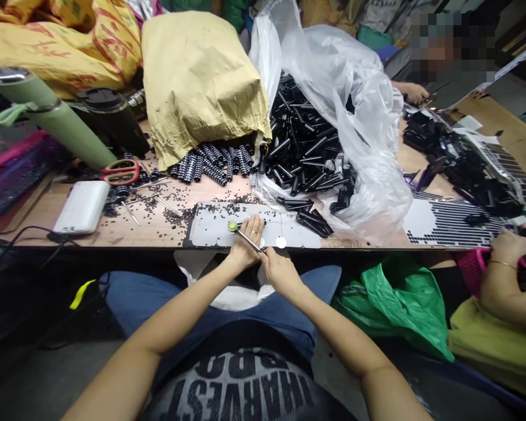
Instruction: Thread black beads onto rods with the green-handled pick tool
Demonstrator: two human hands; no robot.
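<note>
One slim metal rod [249, 240], with a yellow-green end [232, 226], set over the white board [210, 228] at the near edge of the counter [131, 234]; from the right hand it points to ten o'clock.

Handling note (a judgement, not a label): guide the rod from the fingertips at a low angle, with the other hand as a steady rest; short, light movements should suit, since loose dark rings [175, 217] lie at ten o'clock and a wide sweep could scatter them.

Hands, two, bare:
— Left hand [249, 238]: palm down on the board, fingers extended and close together, fingertips toward twelve to one o'clock, clenching nothing visible; the rod crosses over it. Whether anything lies beneath the palm cannot be told.
— Right hand [278, 269]: fingers closed in a pinch on the rod's near end, at five o'clock from the left.

Surroundings: striped black pieces [214, 161], at eleven o'clock; black tubes [307, 134], heaped in clear plastic [377, 187], at one o'clock.
</note>
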